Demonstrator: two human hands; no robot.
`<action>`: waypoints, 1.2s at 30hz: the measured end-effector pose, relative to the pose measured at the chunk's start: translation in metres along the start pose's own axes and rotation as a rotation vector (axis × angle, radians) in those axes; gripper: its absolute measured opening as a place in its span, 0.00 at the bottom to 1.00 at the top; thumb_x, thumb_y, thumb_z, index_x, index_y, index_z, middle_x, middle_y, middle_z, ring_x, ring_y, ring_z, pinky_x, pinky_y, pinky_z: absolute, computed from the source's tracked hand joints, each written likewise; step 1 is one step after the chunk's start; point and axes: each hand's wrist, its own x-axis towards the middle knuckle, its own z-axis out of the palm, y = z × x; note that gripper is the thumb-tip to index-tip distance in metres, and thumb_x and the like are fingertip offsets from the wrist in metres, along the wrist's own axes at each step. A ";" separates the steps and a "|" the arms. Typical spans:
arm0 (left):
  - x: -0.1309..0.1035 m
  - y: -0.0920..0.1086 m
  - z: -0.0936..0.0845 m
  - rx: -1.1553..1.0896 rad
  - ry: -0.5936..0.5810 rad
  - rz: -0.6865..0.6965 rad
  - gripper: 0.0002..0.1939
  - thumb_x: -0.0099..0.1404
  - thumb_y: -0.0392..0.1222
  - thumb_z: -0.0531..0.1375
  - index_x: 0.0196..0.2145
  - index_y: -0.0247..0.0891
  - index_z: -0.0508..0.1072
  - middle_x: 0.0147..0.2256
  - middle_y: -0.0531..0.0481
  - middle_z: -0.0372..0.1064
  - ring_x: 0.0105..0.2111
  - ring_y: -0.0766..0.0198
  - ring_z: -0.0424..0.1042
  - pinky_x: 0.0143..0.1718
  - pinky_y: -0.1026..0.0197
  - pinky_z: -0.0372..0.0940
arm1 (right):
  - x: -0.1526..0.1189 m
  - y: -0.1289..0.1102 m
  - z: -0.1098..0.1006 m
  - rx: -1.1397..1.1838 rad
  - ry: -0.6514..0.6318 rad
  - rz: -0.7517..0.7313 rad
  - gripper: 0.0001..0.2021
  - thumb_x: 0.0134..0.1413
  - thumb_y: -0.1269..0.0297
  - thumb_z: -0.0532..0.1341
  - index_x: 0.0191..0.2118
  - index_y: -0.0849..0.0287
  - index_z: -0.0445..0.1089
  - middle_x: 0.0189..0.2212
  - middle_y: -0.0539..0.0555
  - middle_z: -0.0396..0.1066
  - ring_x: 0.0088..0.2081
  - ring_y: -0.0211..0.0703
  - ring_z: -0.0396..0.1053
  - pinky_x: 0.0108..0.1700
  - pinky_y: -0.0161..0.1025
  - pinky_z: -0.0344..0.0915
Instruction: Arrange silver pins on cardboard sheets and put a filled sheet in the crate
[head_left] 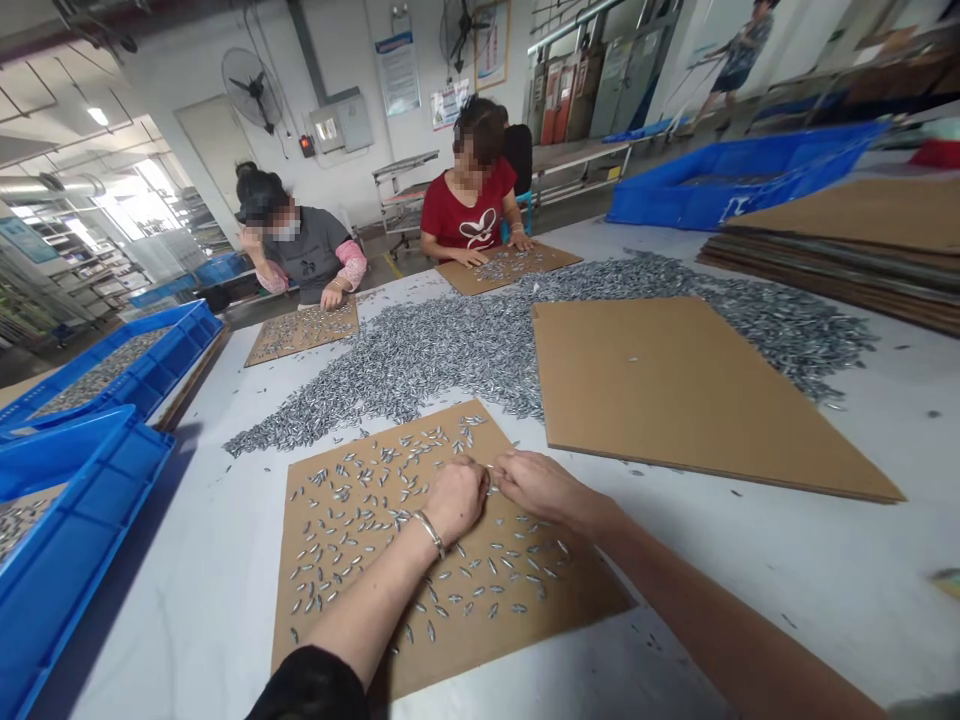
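Note:
A brown board (337, 590) lies on the white table, with many small silvery metal pieces (360, 520) scattered over it. Above the board's upper right part, my left hand (456, 497) is closed, its fingers curled inward, with a bracelet at the wrist. My right hand (536, 485) is beside it, fingers pinched, the fingertips of both nearly meeting. A small bit of something silvery shows between them, too small to make out. Beyond the board spreads a large heap of the same pieces (442, 340).
Another brown board (675, 390) lies at the right, with stacked boards (847, 225) behind it. Blue trays (82, 530) stand at the left, and a blue tray (660, 195) at the back right. Two people (476, 205) sit across the table, their hands on boards.

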 end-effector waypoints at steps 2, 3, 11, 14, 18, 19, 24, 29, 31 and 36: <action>0.002 0.001 -0.001 0.016 -0.015 0.003 0.14 0.74 0.36 0.53 0.42 0.37 0.79 0.45 0.40 0.76 0.45 0.56 0.77 0.47 0.59 0.69 | -0.001 0.001 -0.003 0.013 0.012 0.029 0.14 0.70 0.68 0.52 0.38 0.60 0.75 0.39 0.59 0.79 0.39 0.45 0.73 0.40 0.38 0.56; 0.002 0.001 -0.002 0.026 -0.024 0.003 0.13 0.73 0.36 0.54 0.41 0.37 0.79 0.45 0.40 0.76 0.44 0.56 0.77 0.47 0.58 0.70 | -0.002 0.002 -0.005 0.012 0.012 0.041 0.14 0.69 0.69 0.52 0.39 0.60 0.75 0.40 0.59 0.79 0.40 0.45 0.73 0.40 0.38 0.56; 0.008 0.009 -0.007 0.097 -0.071 0.016 0.13 0.71 0.33 0.53 0.43 0.31 0.78 0.46 0.32 0.75 0.45 0.50 0.77 0.47 0.53 0.71 | -0.009 -0.002 -0.006 -0.069 -0.082 0.096 0.14 0.70 0.69 0.51 0.41 0.61 0.76 0.44 0.62 0.80 0.45 0.49 0.76 0.41 0.39 0.59; 0.005 0.011 -0.010 0.111 -0.072 0.029 0.14 0.70 0.30 0.52 0.46 0.30 0.76 0.49 0.31 0.74 0.48 0.49 0.76 0.49 0.52 0.70 | -0.009 -0.004 -0.004 -0.087 -0.073 0.104 0.14 0.70 0.69 0.51 0.42 0.62 0.76 0.45 0.63 0.79 0.46 0.50 0.76 0.41 0.39 0.58; -0.002 0.011 -0.016 0.117 -0.059 0.027 0.15 0.71 0.29 0.51 0.49 0.30 0.74 0.52 0.31 0.72 0.51 0.49 0.74 0.53 0.52 0.68 | -0.011 -0.003 -0.001 -0.070 -0.027 0.106 0.13 0.69 0.69 0.53 0.40 0.60 0.75 0.43 0.61 0.79 0.43 0.48 0.76 0.39 0.39 0.56; -0.003 0.011 -0.017 0.116 -0.056 0.028 0.15 0.72 0.30 0.50 0.49 0.30 0.73 0.52 0.31 0.72 0.52 0.49 0.74 0.54 0.52 0.68 | -0.011 -0.002 -0.001 -0.059 -0.011 0.107 0.12 0.68 0.69 0.53 0.39 0.60 0.75 0.42 0.60 0.79 0.43 0.48 0.75 0.39 0.39 0.55; -0.009 0.020 -0.015 0.094 -0.085 0.060 0.15 0.74 0.37 0.50 0.49 0.32 0.74 0.49 0.35 0.74 0.47 0.52 0.76 0.50 0.54 0.70 | -0.010 0.003 0.002 -0.003 0.031 0.114 0.12 0.66 0.69 0.54 0.35 0.58 0.74 0.39 0.57 0.78 0.40 0.45 0.73 0.37 0.37 0.54; -0.009 0.030 -0.001 0.105 -0.102 0.071 0.12 0.68 0.31 0.56 0.47 0.30 0.75 0.49 0.32 0.74 0.50 0.48 0.75 0.52 0.52 0.68 | -0.007 0.015 0.004 0.122 0.088 0.159 0.12 0.64 0.69 0.54 0.33 0.58 0.72 0.36 0.55 0.78 0.37 0.42 0.70 0.36 0.36 0.53; -0.009 0.029 0.004 0.100 -0.086 0.072 0.12 0.68 0.30 0.56 0.46 0.30 0.76 0.49 0.32 0.74 0.50 0.47 0.74 0.52 0.51 0.68 | -0.008 0.021 0.004 0.189 0.111 0.163 0.11 0.62 0.70 0.53 0.31 0.57 0.71 0.33 0.53 0.77 0.34 0.42 0.68 0.35 0.36 0.52; -0.010 0.013 0.000 0.054 0.005 0.036 0.11 0.73 0.36 0.53 0.44 0.33 0.75 0.46 0.37 0.74 0.46 0.53 0.74 0.48 0.56 0.68 | -0.013 0.026 -0.002 0.240 0.081 0.149 0.10 0.62 0.69 0.54 0.31 0.58 0.70 0.30 0.53 0.75 0.31 0.41 0.68 0.33 0.36 0.52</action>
